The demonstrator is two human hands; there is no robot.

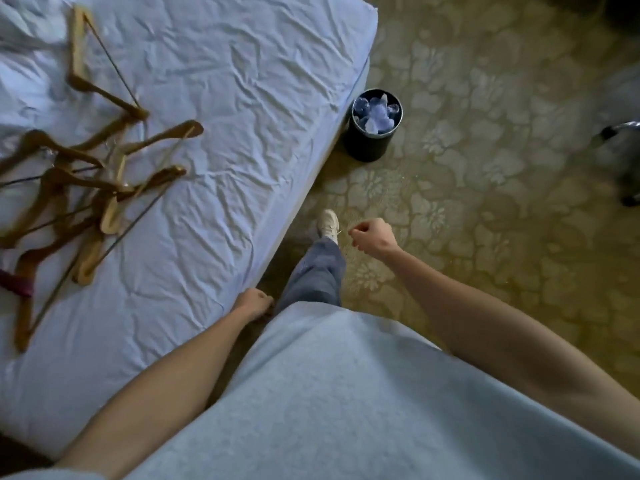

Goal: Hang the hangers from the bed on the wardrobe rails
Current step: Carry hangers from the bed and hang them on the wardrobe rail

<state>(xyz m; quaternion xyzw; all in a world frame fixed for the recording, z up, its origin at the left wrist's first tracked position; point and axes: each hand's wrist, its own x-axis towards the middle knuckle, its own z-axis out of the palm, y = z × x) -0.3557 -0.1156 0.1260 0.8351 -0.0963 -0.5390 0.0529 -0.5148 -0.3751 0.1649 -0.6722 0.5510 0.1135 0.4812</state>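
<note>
I take the bed [214, 98] as my landmark: one broad mattress in a pale, tightly fitted sheet creased all over with fine wrinkles, its corner rounded at the far end. Beyond its long edge I see one carpet [485, 168], olive and cream, with a dense floral pattern.

Next in size is the person's pale grey top [329, 393], soft and matte, filling the near part of the view, just off the bed's near edge. One blue denim trouser leg [317, 271] reaches forward beside the bed, ending in one white shoe [329, 223].

On the bed's left side lies the pile of wooden hangers [86, 174], tan and brown, curved at the shoulders with thin straight bars, tangled and overlapping. I count roughly eight; blur and overlap keep me from an exact number. One dark red piece shows at the pile's near end, too blurred for me to identify.

Off the bed's far corner stands one black cylindrical bin [372, 133] on the carpet, holding crumpled clear and pale material.

The left hand [252, 301] hangs at the bed's edge, fingers loosely curled, holding nothing that I can see. The right hand [372, 237] hovers over the carpet, well apart from the bed, fingers curled inward into a loose fist, empty as far as I can tell.
</note>
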